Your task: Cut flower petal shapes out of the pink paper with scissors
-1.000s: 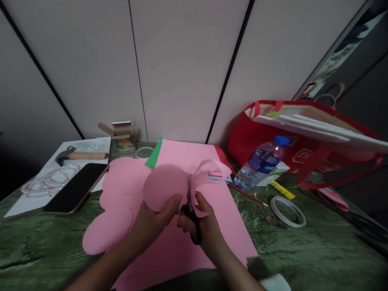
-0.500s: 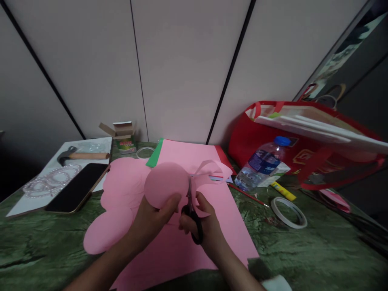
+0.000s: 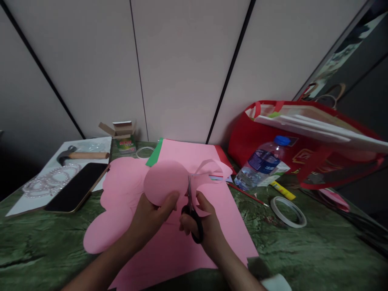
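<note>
Pink paper (image 3: 166,182), pinched between the thumb and fingers of the left hand (image 3: 151,217) above larger pink sheets (image 3: 226,232) on the green worktop (image 3: 285,250), appears rounded along most of its edge, with perhaps a short stretch uncut at the scissors (image 3: 190,198), which the right hand (image 3: 209,227) grips by the black handles. A thin offcut (image 3: 226,171) curls out past the blades, and to the left several finished-looking pink rounds (image 3: 123,180) lie overlapping. Farther back stand a tilted bottle (image 3: 260,161), a small open box (image 3: 125,144) and a red bag (image 3: 242,135).
</note>
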